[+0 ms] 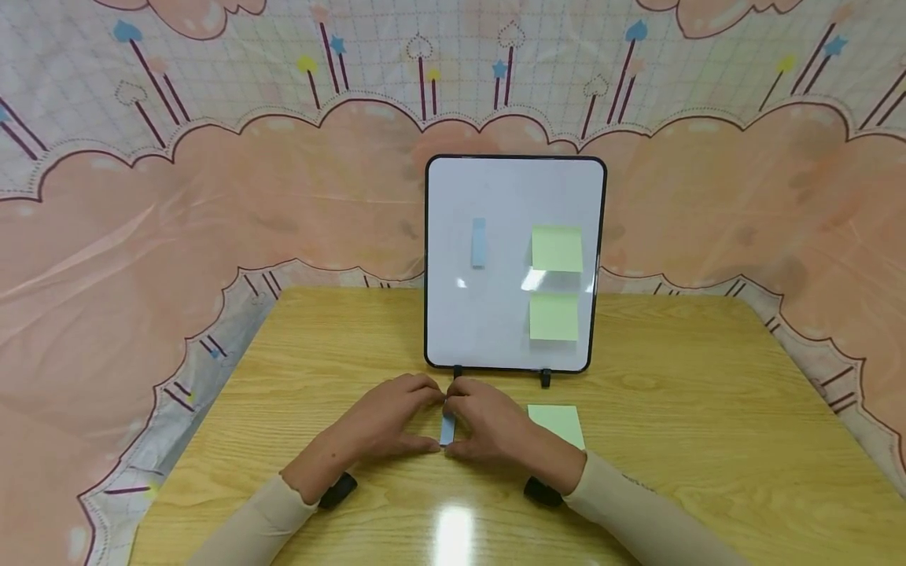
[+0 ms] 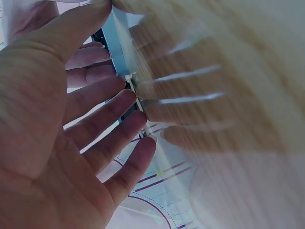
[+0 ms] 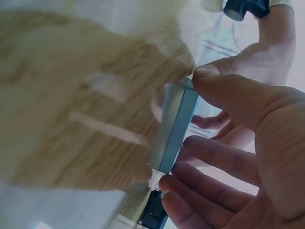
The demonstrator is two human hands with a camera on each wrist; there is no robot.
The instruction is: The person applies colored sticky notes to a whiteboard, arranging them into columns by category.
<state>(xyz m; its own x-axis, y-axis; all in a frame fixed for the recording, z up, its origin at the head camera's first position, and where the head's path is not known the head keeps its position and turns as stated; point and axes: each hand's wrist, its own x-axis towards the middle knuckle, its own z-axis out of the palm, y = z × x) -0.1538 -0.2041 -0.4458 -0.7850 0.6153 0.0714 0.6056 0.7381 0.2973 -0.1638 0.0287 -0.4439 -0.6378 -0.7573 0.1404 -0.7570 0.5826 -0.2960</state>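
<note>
A narrow blue sticky note pad (image 1: pixel 447 431) lies on the table between my two hands, below the whiteboard. My left hand (image 1: pixel 392 417) is at its left side, the thumb at the pad's near end and the fingertips around its far end. From the other side, my right hand (image 1: pixel 490 420) holds the pad the same way. In the right wrist view the right thumb touches one end of the blue pad (image 3: pixel 179 129), and the fingers bend toward the other end. The left wrist view shows the left thumb on the pad's end (image 2: pixel 116 43); the far fingertips touch the tabletop.
A whiteboard (image 1: pixel 495 306) stands behind the hands on small black feet (image 1: pixel 546 378). On it are a blue strip (image 1: pixel 478 243) and two green sticky notes (image 1: pixel 556 249). A green pad (image 1: pixel 559 423) lies partly behind my right arm. A patterned cloth (image 1: pixel 318 196) surrounds the wooden table (image 1: pixel 672 377).
</note>
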